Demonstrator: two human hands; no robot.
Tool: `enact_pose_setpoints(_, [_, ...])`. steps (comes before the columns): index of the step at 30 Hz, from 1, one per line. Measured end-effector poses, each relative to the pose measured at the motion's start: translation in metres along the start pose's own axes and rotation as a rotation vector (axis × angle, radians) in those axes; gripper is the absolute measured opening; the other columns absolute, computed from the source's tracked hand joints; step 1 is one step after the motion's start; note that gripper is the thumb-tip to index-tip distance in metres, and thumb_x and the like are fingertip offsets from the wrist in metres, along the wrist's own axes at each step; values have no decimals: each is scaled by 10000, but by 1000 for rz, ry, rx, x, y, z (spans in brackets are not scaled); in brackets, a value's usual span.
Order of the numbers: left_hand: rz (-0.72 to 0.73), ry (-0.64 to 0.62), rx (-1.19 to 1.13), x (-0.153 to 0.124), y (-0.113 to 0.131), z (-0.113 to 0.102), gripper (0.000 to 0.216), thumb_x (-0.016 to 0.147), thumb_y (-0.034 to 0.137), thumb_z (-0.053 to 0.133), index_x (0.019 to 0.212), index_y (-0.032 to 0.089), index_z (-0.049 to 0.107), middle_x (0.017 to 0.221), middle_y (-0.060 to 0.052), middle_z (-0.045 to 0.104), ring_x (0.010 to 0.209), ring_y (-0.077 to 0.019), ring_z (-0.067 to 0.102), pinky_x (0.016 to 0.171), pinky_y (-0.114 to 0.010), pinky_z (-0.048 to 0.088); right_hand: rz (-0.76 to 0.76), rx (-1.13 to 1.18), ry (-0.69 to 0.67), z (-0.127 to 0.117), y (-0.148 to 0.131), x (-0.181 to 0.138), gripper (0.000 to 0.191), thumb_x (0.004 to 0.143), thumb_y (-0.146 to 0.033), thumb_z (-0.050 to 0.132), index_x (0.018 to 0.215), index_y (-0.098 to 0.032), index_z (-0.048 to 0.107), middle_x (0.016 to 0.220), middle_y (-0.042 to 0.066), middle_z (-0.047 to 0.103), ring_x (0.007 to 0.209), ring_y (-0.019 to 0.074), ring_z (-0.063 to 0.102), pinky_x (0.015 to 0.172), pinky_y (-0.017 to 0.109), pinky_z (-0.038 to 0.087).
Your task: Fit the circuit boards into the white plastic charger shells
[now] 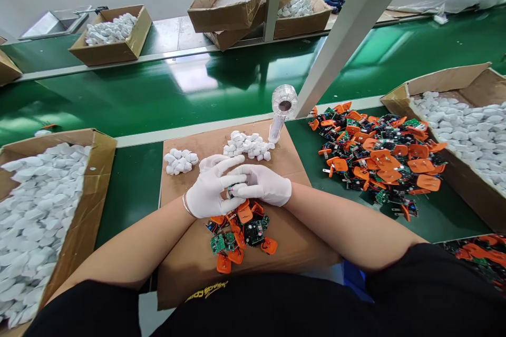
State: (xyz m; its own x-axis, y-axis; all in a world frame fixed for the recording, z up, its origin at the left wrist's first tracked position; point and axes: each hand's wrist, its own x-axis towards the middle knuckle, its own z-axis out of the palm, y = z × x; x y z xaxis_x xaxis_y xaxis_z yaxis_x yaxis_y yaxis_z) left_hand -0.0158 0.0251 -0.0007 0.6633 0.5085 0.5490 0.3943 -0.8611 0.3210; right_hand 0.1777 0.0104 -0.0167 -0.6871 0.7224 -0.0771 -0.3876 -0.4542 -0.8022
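Observation:
Both hands wear white gloves and meet over a cardboard sheet (190, 253) in front of me. My left hand (209, 189) and my right hand (263, 183) are pressed together, fingers closed around a small part I can barely see between them. Just below them lies a small heap of orange plug pieces with green circuit boards (241, 234). Two little piles of white plastic caps (181, 161) (248, 145) sit beyond the hands on the same sheet.
A big heap of orange-and-green boards (379, 155) lies right. Cardboard boxes of white caps stand at left (35, 210) and right (470, 126). A clear handheld fan (281, 110) stands upright. Behind runs a green conveyor belt (158, 89) with more boxes (113, 37).

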Motion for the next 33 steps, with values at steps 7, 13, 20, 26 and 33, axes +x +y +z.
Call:
enact_pose_setpoints(7, [-36, 13, -30, -1, 4, 2, 217, 722, 363, 754, 871, 234, 663, 1291, -91, 651, 1114, -275, 609, 965, -470, 443, 36, -95, 23, 0, 3, -2, 386, 650, -334, 869, 860, -133, 616, 800, 17, 688, 753, 137, 654, 747, 284, 526])
enact_pose_setpoints(13, [51, -64, -194, 4, 7, -2, 136, 783, 327, 692, 870, 221, 685, 1307, -88, 641, 1079, -273, 586, 908, -461, 467, -55, -441, -90, -1, 1, 1, 204, 712, -277, 799, 729, -143, 646, 728, -15, 630, 782, 153, 607, 808, 315, 495])
enact_pose_setpoints(20, [63, -16, -156, 2, 9, -1, 103, 790, 315, 733, 742, 232, 695, 1165, -39, 713, 1042, -257, 565, 884, -444, 460, 13, -317, -49, 8, -6, -2, 434, 651, -229, 831, 1036, -125, 662, 832, -10, 656, 846, 175, 639, 869, 354, 506])
enact_pose_setpoints(26, [55, -24, -149, 3, 8, 1, 96, 758, 292, 744, 851, 284, 728, 1231, -16, 668, 1057, -259, 573, 908, -439, 455, -12, -362, -88, 11, -12, -1, 153, 711, -190, 739, 827, -140, 651, 899, 20, 682, 955, 198, 636, 907, 357, 490])
enact_pose_setpoints(33, [-13, 151, -68, 0, 6, 3, 277, 749, 379, 772, 924, 233, 616, 1194, -85, 678, 1026, -241, 624, 903, -446, 481, 34, -214, 99, 6, -1, -1, 368, 613, -301, 878, 772, -140, 587, 662, -53, 574, 629, 89, 507, 616, 245, 407])
